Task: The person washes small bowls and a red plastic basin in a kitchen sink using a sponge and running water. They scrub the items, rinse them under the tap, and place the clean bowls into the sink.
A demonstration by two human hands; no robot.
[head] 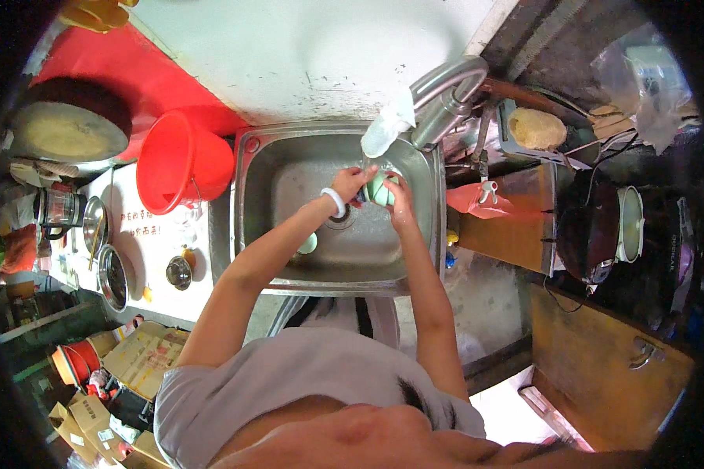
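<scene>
Over the stainless steel sink [293,176], my right hand [401,202] grips a pale green bowl or cup [378,191] from its right side. My left hand [351,184], below a white band on the wrist, is at the left rim of the same vessel. Something small and dark shows under the left fingers, too hidden to name. Just above both hands is the faucet's spout end, wrapped in a white cover [381,135], with water seemingly running from it. Another pale green piece [308,243] lies on the sink floor, partly hidden by my left forearm. The drain [340,220] is beneath my hands.
A curved metal faucet [446,111] rises at the sink's back right corner. To the left stand a red bucket [182,164], a glass jar [179,272] and steel bowls [112,278]. A loofah sponge [537,129] and a dark pot [586,228] are on the right.
</scene>
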